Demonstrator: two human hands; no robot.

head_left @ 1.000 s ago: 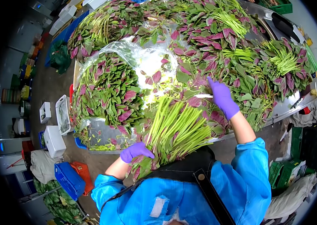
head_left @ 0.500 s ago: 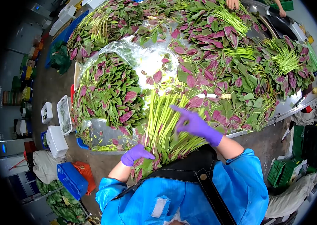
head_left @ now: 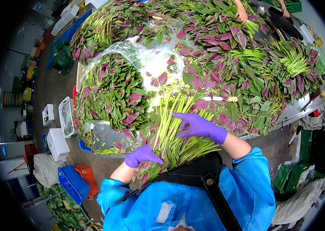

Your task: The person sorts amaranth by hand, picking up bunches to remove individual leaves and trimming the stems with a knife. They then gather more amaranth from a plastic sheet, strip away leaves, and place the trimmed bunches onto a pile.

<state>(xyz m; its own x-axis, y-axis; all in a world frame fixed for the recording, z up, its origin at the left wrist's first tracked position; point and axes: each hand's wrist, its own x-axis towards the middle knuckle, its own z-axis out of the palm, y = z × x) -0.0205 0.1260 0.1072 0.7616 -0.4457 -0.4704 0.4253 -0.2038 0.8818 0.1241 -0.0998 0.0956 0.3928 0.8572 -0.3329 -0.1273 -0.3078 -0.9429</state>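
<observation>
A bunch of amaranth [head_left: 165, 129] with pale green stems and red-green leaves lies slanted before my chest, its stem ends pointing away. My left hand [head_left: 143, 156], in a purple glove, grips its leafy lower left side; the thumb lies on top and the other fingertips are hidden. Across the upper stems rests my right hand [head_left: 201, 127], gloved too, index finger stretched out and thumb apart from it. More amaranth stems [head_left: 201, 148] lie crosswise under the right wrist, against the black apron [head_left: 185, 173]. Beyond my right hand, a knife [head_left: 220, 99] lies on loose leaves.
A large amaranth pile [head_left: 112, 96] in clear plastic [head_left: 126, 48] stands at left on the metal table [head_left: 122, 144]. Tied-looking bundles [head_left: 293, 63] lie at right. A co-worker's hand [head_left: 241, 16] holds stems at the far side. Blue crate [head_left: 74, 184] and white box [head_left: 58, 144] stand on the floor.
My right hand has moved slightly left and down onto the stems, thumb spreading from the index finger. My left hand has shifted slightly right and up. The co-worker's hand reaches lower.
</observation>
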